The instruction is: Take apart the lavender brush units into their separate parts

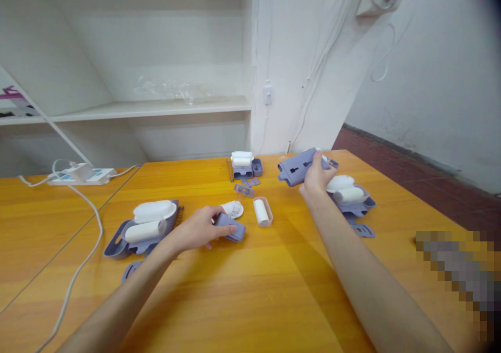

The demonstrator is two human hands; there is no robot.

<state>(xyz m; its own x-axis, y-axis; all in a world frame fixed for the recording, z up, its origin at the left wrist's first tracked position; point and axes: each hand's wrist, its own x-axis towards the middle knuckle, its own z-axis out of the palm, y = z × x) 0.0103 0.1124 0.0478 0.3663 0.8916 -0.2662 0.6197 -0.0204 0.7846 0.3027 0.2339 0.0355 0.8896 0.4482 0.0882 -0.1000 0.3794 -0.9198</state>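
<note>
My left hand (pixel 201 227) is closed on a small grey-purple plastic box-like part (pixel 231 230), low over the middle of the table. A white piece with thin coiled lines (pixel 233 209) lies just behind it. Raised at the right, my right hand (pixel 318 174) grips a larger grey-purple plastic housing (pixel 296 168); two dark keyhole slots show on its face. Between the hands sits a translucent pinkish tray (pixel 269 213) with a white roll (pixel 260 211) in it. Two flat cut-out plastic pieces (pixel 244 190) lie behind the tray.
Sets of grey-purple parts with white rolls stand at the left (pixel 151 228), far middle (pixel 242 165) and right (pixel 349 195). A power strip (pixel 82 174) lies at the back left, its white cable (pixel 98 228) crossing the wooden table (pixel 258 301). Behind is a white shelf (pixel 156 109).
</note>
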